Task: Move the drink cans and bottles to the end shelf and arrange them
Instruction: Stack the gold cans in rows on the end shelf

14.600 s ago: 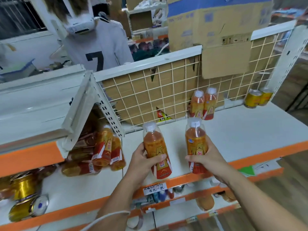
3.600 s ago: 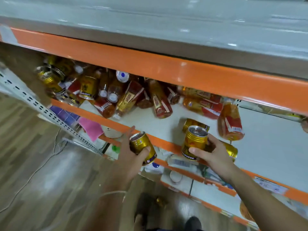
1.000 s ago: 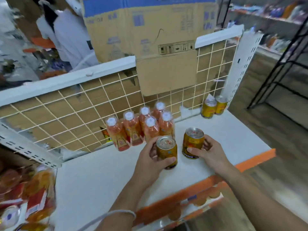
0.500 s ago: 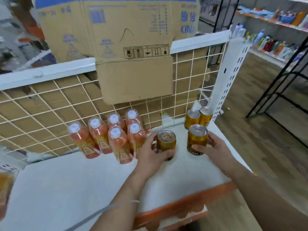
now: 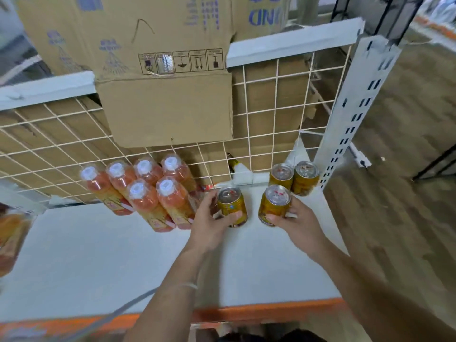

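Note:
My left hand (image 5: pixel 211 225) grips a gold drink can (image 5: pixel 231 203) upright on the white end shelf (image 5: pixel 103 262). My right hand (image 5: pixel 297 224) grips a second gold can (image 5: pixel 274 203) just right of it. Two more gold cans (image 5: pixel 293 176) stand behind, at the shelf's back right corner. Several orange drink bottles (image 5: pixel 148 191) with white caps stand in two rows against the wire grid, just left of my left hand.
A white wire grid (image 5: pixel 271 114) backs the shelf, with cardboard boxes (image 5: pixel 162 77) behind and over it. A perforated white upright (image 5: pixel 355 109) marks the right end. The shelf has an orange front edge (image 5: pixel 246 314). More bottles (image 5: pixel 9 238) show blurred at far left. Wooden floor lies to the right.
Both hands have carried their cans further back and right along the shelf, close to the two cans in the corner. The view has moved closer and looks more steeply down.

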The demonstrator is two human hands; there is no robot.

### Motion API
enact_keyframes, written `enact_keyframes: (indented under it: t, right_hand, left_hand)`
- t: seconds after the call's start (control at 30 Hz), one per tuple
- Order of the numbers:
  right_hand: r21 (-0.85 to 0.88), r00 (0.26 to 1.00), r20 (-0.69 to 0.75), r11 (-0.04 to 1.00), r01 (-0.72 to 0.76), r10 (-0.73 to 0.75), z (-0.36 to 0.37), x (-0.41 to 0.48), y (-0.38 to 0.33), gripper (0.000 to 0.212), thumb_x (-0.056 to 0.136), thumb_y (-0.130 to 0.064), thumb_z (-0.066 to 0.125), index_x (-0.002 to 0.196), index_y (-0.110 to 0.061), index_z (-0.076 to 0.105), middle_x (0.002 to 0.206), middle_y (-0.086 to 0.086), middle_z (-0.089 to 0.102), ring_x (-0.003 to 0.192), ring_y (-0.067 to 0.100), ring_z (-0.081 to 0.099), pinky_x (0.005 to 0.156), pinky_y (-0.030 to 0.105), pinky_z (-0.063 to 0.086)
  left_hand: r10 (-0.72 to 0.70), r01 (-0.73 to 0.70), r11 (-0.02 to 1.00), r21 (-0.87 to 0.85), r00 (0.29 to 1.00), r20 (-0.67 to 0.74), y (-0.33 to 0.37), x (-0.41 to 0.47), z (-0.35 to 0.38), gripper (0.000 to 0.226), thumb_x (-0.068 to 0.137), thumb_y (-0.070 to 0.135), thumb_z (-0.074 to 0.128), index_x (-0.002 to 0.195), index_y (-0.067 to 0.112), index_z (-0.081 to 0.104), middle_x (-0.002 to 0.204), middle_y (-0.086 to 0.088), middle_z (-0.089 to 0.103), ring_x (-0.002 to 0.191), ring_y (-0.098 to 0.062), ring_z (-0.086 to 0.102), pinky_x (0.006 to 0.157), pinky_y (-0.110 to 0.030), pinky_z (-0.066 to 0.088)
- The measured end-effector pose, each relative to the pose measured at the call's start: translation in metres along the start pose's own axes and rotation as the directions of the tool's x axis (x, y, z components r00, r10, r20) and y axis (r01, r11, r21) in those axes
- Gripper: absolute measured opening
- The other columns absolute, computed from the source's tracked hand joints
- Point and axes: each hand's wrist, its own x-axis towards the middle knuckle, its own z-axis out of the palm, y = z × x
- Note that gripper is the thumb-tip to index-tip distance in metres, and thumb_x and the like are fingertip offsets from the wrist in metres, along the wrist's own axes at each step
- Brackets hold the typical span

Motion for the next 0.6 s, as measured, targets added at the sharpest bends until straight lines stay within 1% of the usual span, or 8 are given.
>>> enact_keyframes:
  t: [0.07,0.13,0.2,0.3,0.37,0.43,0.53,0.6]
  right_hand:
    - [0.014,1.000,0.009,1.000,0.006,-0.006,-0.009,0.005,0.002,0.059,0.081,-0.004,0.083,0.133,-0.022,0.062,0.118,-0.007,0.073,0.101,-0.005,0.066,0.083,0.012,0.052]
    - [0.029,1.000,0.012,1.000,0.004,-0.004,-0.019,0.008,0.003,0.058,0.082,-0.001,0.081,0.133,-0.020,0.062,0.118,-0.004,0.073,0.102,-0.001,0.067,0.083,0.014,0.054]
    - [0.053,1.000,-0.012,0.998,-0.016,0.017,-0.031,0.008,0.006,0.056,0.081,0.004,0.080,0.127,-0.021,0.063,0.114,-0.004,0.073,0.099,0.000,0.069,0.082,0.016,0.056]
    - [0.072,0.997,-0.056,0.996,-0.052,0.056,-0.052,0.006,0.017,0.056,0.079,0.007,0.081,0.119,-0.028,0.063,0.111,-0.010,0.072,0.100,0.003,0.070,0.080,0.016,0.056]
    - [0.088,0.994,-0.075,0.993,-0.078,0.084,-0.066,0.004,0.024,0.059,0.078,0.009,0.080,0.122,-0.026,0.063,0.114,-0.006,0.072,0.101,0.006,0.069,0.086,0.021,0.055]
    - [0.090,0.992,-0.091,0.993,-0.078,0.087,-0.077,0.004,0.028,0.061,0.078,0.012,0.079,0.125,-0.024,0.062,0.112,-0.007,0.073,0.100,0.005,0.070,0.090,0.026,0.055]
    - [0.101,0.993,-0.087,0.993,-0.067,0.076,-0.090,0.006,0.030,0.057,0.079,0.015,0.075,0.121,-0.022,0.063,0.111,-0.010,0.076,0.103,0.007,0.070,0.092,0.032,0.052]
    - [0.105,0.995,-0.083,0.993,-0.051,0.060,-0.095,0.007,0.032,0.057,0.078,0.015,0.076,0.120,-0.022,0.063,0.113,-0.010,0.075,0.110,0.013,0.069,0.095,0.035,0.053]
  left_hand:
    - [-0.002,0.002,1.000,-0.008,1.000,0.010,-0.002,0.001,0.005,0.060,0.079,-0.001,0.084,0.130,0.018,0.060,0.117,0.007,0.071,0.100,0.004,0.066,0.089,-0.016,0.053]
    - [-0.006,0.006,1.000,-0.007,0.999,0.032,-0.004,0.004,0.015,0.061,0.078,-0.001,0.085,0.131,0.017,0.060,0.113,0.012,0.072,0.101,0.002,0.066,0.092,-0.020,0.054]
    - [-0.003,0.003,1.000,0.007,0.997,0.071,-0.008,0.008,0.027,0.063,0.078,0.000,0.085,0.133,0.018,0.061,0.116,0.010,0.072,0.106,-0.003,0.066,0.094,-0.021,0.054]
    - [-0.012,0.009,1.000,0.021,0.989,0.148,-0.017,0.014,0.046,0.066,0.078,0.003,0.086,0.134,0.026,0.061,0.125,0.007,0.070,0.116,-0.012,0.064,0.099,-0.024,0.053]
    - [-0.022,0.015,0.999,0.038,0.981,0.191,-0.020,0.016,0.056,0.069,0.078,0.006,0.087,0.137,0.029,0.060,0.130,0.005,0.068,0.120,-0.015,0.064,0.101,-0.026,0.053]
    - [-0.026,0.017,0.999,0.042,0.975,0.222,-0.018,0.018,0.067,0.072,0.076,0.012,0.087,0.139,0.031,0.058,0.133,0.003,0.067,0.124,-0.017,0.062,0.105,-0.030,0.052]
    - [-0.028,0.018,0.999,0.044,0.966,0.255,-0.014,0.021,0.086,0.072,0.072,0.018,0.085,0.138,0.034,0.059,0.132,0.008,0.067,0.127,-0.018,0.060,0.109,-0.035,0.049]
    - [-0.010,0.000,0.999,0.040,0.965,0.261,-0.013,0.024,0.096,0.072,0.072,0.018,0.085,0.137,0.034,0.059,0.132,0.008,0.068,0.128,-0.019,0.059,0.111,-0.039,0.048]
